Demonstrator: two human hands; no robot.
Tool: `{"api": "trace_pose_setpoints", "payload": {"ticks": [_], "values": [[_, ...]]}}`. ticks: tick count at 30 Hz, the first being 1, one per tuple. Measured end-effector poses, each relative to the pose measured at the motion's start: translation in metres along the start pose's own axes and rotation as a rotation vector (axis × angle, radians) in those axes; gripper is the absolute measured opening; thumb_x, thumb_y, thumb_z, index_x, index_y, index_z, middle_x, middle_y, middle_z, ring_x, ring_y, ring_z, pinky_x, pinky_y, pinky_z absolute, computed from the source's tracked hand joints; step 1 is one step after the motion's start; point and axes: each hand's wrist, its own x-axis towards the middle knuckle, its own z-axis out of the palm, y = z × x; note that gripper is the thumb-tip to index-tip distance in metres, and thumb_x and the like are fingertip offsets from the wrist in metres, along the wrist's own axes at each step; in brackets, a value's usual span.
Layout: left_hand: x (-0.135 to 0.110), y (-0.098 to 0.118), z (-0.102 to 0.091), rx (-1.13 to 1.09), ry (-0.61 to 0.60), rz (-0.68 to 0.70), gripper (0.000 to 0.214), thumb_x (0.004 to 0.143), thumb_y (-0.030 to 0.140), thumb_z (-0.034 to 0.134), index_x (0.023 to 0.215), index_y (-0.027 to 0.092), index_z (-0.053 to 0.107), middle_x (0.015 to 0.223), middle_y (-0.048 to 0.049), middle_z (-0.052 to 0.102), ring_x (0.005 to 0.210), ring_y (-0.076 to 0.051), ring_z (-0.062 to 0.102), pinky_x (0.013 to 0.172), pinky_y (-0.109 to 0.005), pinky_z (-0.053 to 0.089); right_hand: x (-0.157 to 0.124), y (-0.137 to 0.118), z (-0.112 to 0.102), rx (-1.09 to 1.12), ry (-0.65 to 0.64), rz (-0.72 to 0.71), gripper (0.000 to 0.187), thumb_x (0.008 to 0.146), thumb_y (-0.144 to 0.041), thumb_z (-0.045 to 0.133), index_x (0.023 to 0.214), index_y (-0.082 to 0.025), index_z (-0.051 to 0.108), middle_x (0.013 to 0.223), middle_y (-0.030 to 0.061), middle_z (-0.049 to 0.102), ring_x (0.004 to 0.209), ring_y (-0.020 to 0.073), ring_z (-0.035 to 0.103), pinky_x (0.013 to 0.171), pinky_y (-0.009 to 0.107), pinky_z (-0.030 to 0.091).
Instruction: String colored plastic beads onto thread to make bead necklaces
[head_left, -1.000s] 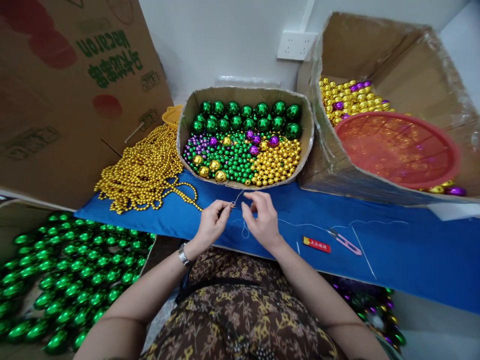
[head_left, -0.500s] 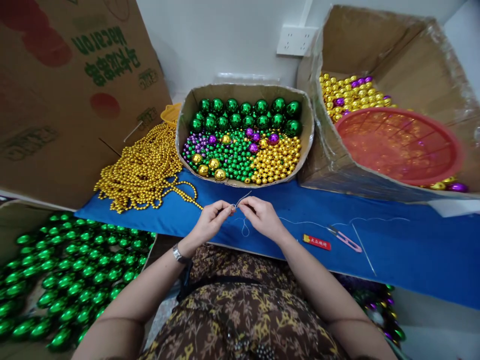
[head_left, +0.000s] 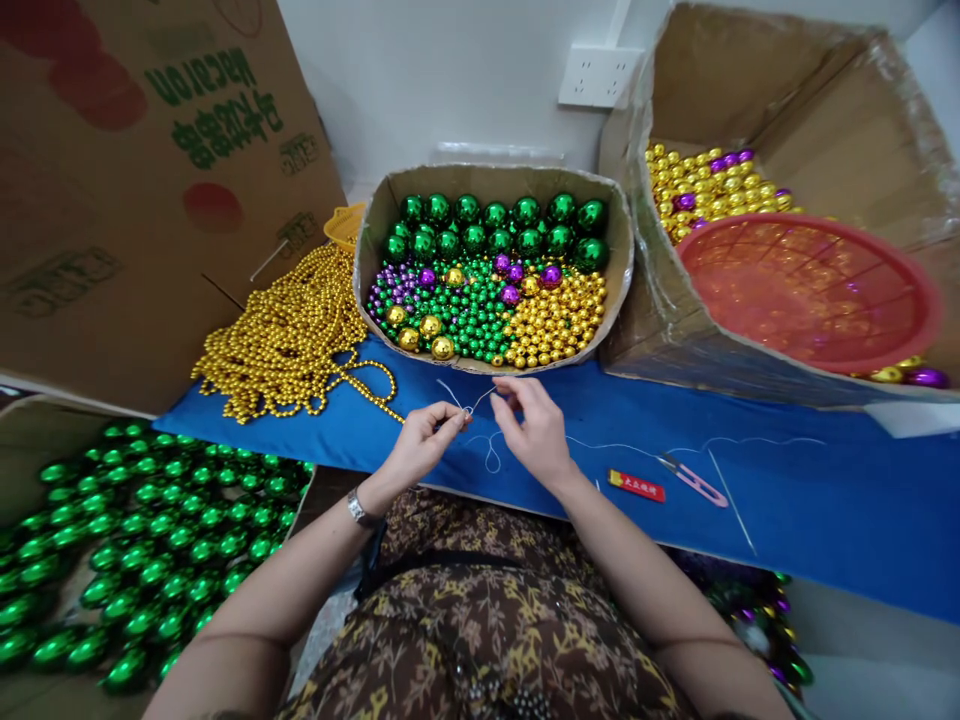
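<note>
- Over the blue cloth (head_left: 847, 525), just on the near side of the bead box (head_left: 450, 182): white thread (head_left: 484, 398) ran between both hands.
- Left hand (head_left: 424, 440): thumb and index pinched the thread. Small loop showed at the fingertips; too fine to say if it was knotted.
- Right hand (head_left: 536, 430): thumb and index were close together, pinching the strand that led up and right from the loop.
- Slack thread loop lay on the cloth between the wrists; a long run trailed right, past the snips (head_left: 701, 484).
- Gold bead strand (head_left: 375, 400) reached from the heap (head_left: 285, 340) to the left hand, where its end was hidden.
- Red packet (head_left: 636, 486) lay left of the snips, thin white stick (head_left: 733, 502) just right of them.
- Red basket (head_left: 810, 300) sat tilted in the big carton (head_left: 772, 90) at right.
</note>
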Motion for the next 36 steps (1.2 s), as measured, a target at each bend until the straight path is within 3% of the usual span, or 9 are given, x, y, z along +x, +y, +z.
{"api": "trace_pose_setpoints", "payload": {"ticks": [2, 6, 13, 18, 21, 25, 28, 32, 36], "values": [[0.0, -0.001, 0.002, 0.04, 0.031, 0.029, 0.03, 0.087, 0.043, 0.056, 0.081, 0.015, 0.066, 0.077, -0.0031, 0.067, 0.07, -0.013, 0.057, 0.065, -0.023, 0.045, -0.006, -0.005, -0.001, -0.054, 0.051, -0.106, 0.018, 0.094, -0.025, 0.051, 0.103, -0.02, 0.065, 0.092, 0.0058, 0.067, 0.075, 0.0139, 0.062, 0.073, 0.026, 0.048], [0.0, -0.001, 0.004, 0.096, 0.041, 0.098, 0.03, 0.09, 0.04, 0.053, 0.082, 0.015, 0.065, 0.075, -0.0023, 0.067, 0.069, -0.013, 0.058, 0.065, -0.023, 0.046, -0.014, -0.01, 0.004, -0.289, -0.045, -0.266, 0.016, 0.094, -0.024, 0.054, 0.095, -0.02, 0.069, 0.085, 0.0037, 0.07, 0.076, 0.0142, 0.062, 0.07, 0.027, 0.042], [-0.003, 0.0, 0.006, 0.393, 0.063, 0.297, 0.02, 0.094, 0.025, 0.046, 0.089, 0.017, 0.064, 0.082, -0.0043, 0.067, 0.075, -0.015, 0.062, 0.069, -0.025, 0.048, -0.013, -0.012, 0.009, -0.436, -0.161, -0.178, 0.02, 0.097, -0.026, 0.049, 0.093, -0.021, 0.068, 0.081, 0.002, 0.068, 0.073, 0.0127, 0.061, 0.069, 0.025, 0.037], [-0.004, -0.002, 0.011, 0.652, 0.115, 0.45, 0.021, 0.092, 0.017, 0.042, 0.093, 0.016, 0.062, 0.082, -0.0077, 0.064, 0.079, -0.019, 0.059, 0.072, -0.03, 0.048, -0.011, -0.016, 0.01, -0.54, -0.229, -0.14, 0.016, 0.09, -0.016, 0.053, 0.078, -0.019, 0.064, 0.072, 0.0036, 0.063, 0.069, 0.0148, 0.057, 0.065, 0.027, 0.035], [-0.002, -0.001, 0.012, 0.514, 0.119, 0.329, 0.019, 0.091, 0.022, 0.046, 0.084, 0.015, 0.062, 0.078, -0.006, 0.063, 0.074, -0.017, 0.058, 0.069, -0.028, 0.046, -0.012, -0.012, 0.017, -0.269, -0.166, -0.031, 0.016, 0.089, -0.016, 0.05, 0.078, -0.019, 0.061, 0.076, 0.0051, 0.064, 0.074, 0.016, 0.058, 0.068, 0.027, 0.039], [0.003, 0.002, 0.016, 0.024, 0.052, 0.03, 0.027, 0.089, 0.038, 0.052, 0.077, 0.015, 0.06, 0.071, -0.0023, 0.063, 0.063, -0.012, 0.054, 0.06, -0.023, 0.044, -0.017, -0.007, 0.037, 0.527, -0.001, 0.385, 0.013, 0.089, -0.032, 0.048, 0.086, -0.021, 0.054, 0.079, 0.0024, 0.062, 0.069, 0.0146, 0.057, 0.063, 0.026, 0.046], [0.005, 0.003, 0.019, -0.125, 0.04, -0.012, 0.03, 0.086, 0.042, 0.056, 0.074, 0.014, 0.059, 0.069, -0.0018, 0.063, 0.063, -0.012, 0.054, 0.06, -0.023, 0.044, -0.02, -0.009, 0.049, 0.922, 0.042, 0.629, 0.017, 0.085, -0.038, 0.05, 0.086, -0.022, 0.048, 0.073, -0.0004, 0.056, 0.062, 0.0128, 0.053, 0.057, 0.024, 0.045], [0.003, 0.003, 0.016, 0.048, 0.094, 0.063, 0.024, 0.088, 0.036, 0.053, 0.08, 0.015, 0.062, 0.076, -0.0033, 0.067, 0.07, -0.014, 0.059, 0.065, -0.025, 0.045, -0.016, -0.006, 0.043, 1.054, 0.053, 0.703, 0.018, 0.084, -0.04, 0.049, 0.087, -0.023, 0.045, 0.074, -0.0016, 0.05, 0.062, 0.0115, 0.05, 0.057, 0.023, 0.045], [0.0, 0.004, 0.012, 0.271, 0.141, 0.138, 0.018, 0.089, 0.028, 0.05, 0.084, 0.017, 0.062, 0.081, -0.0039, 0.067, 0.073, -0.015, 0.06, 0.066, -0.025, 0.044, -0.012, -0.002, 0.027, 0.865, 0.073, 0.581, 0.027, 0.085, -0.045, 0.052, 0.1, -0.023, 0.053, 0.076, -0.0024, 0.048, 0.061, 0.0109, 0.048, 0.056, 0.023, 0.044]]}}
